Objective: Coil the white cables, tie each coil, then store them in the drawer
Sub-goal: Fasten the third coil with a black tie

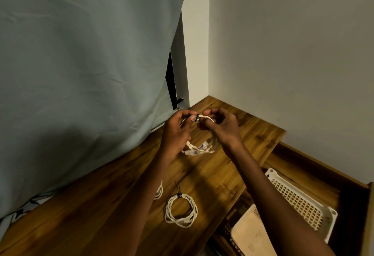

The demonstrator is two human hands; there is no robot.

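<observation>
A white coil (199, 144) hangs above the surface (113, 211), held up between both hands so its top bundle stays gathered while a black tie (198, 118) is drawn round it: the left hand (178, 132) has its grip pinched on the tie's tail, the right hand (220, 126) clamped on the strands just beside. One tied coil (181, 210) lies finished on the surface, a third (158, 192) shows half-hidden behind the left forearm, and the open drawer (303, 166) at right holds two baskets (299, 201), likely waiting for all three.

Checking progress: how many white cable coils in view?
3. One held in both hands above the desk, black tie on it; one tied coil on the desk; one mostly hidden behind the left forearm. More may be hidden.
</observation>
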